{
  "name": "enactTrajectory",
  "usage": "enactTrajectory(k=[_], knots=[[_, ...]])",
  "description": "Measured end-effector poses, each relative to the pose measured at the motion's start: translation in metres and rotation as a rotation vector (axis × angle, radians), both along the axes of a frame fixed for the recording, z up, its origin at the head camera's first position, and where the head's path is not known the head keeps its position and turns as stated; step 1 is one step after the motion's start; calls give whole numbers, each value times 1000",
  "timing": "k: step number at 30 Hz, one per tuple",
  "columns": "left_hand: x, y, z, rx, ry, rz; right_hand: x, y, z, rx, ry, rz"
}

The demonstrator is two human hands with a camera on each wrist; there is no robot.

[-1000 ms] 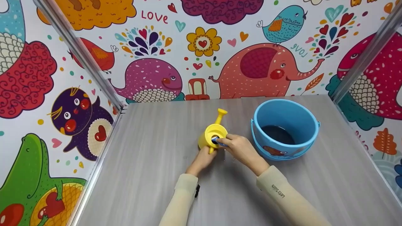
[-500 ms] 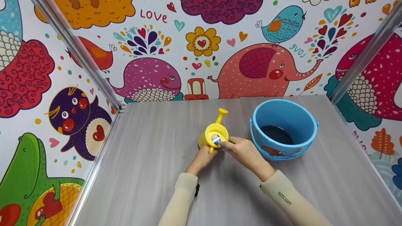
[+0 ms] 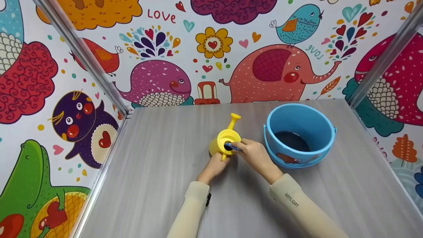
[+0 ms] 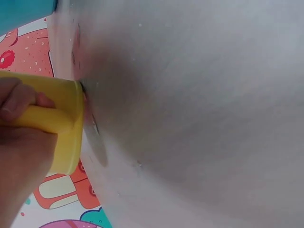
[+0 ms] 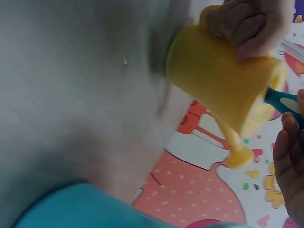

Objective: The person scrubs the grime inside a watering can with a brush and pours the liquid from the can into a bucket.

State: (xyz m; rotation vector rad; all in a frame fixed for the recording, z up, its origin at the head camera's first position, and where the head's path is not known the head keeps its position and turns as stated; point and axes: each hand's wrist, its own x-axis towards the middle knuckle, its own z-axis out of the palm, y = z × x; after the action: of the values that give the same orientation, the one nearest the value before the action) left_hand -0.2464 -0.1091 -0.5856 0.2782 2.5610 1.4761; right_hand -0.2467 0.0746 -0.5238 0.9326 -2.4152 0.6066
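A small yellow watering can (image 3: 214, 147) is at the middle of the table, its spout pointing away and its round opening tipped toward me. My left hand (image 3: 213, 167) grips its handle; in the left wrist view the curled fingers (image 4: 19, 102) wrap that handle. My right hand (image 3: 257, 158) pinches a small blue brush (image 3: 235, 147) with a pale inset on its handle. The brush goes into the can's opening, so its head is hidden inside. In the right wrist view the brush handle (image 5: 280, 100) crosses the can's rim.
A light blue bucket (image 3: 299, 127) with dark liquid-looking bottom stands right of my hands, its carrying handle hanging down. Water drops (image 5: 125, 61) dot the grey table (image 3: 158, 185). Patterned walls (image 3: 211, 19) close off the back and sides.
The brush came partly out of the can half a second ago, showing its pale head, and is now back deeper inside. My left hand keeps its grip on the can.
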Motion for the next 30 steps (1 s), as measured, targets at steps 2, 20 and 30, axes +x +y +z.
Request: enactTrajectory(k=[2, 20, 30], knots=[[0, 1, 0, -3, -6, -4, -2, -2, -1, -5, -44, -26], [-1, 0, 0, 26, -13, 22, 7, -1, 0, 12, 18, -29], [-1, -3, 0, 30, 19, 0, 19, 2, 6, 12, 61, 3]])
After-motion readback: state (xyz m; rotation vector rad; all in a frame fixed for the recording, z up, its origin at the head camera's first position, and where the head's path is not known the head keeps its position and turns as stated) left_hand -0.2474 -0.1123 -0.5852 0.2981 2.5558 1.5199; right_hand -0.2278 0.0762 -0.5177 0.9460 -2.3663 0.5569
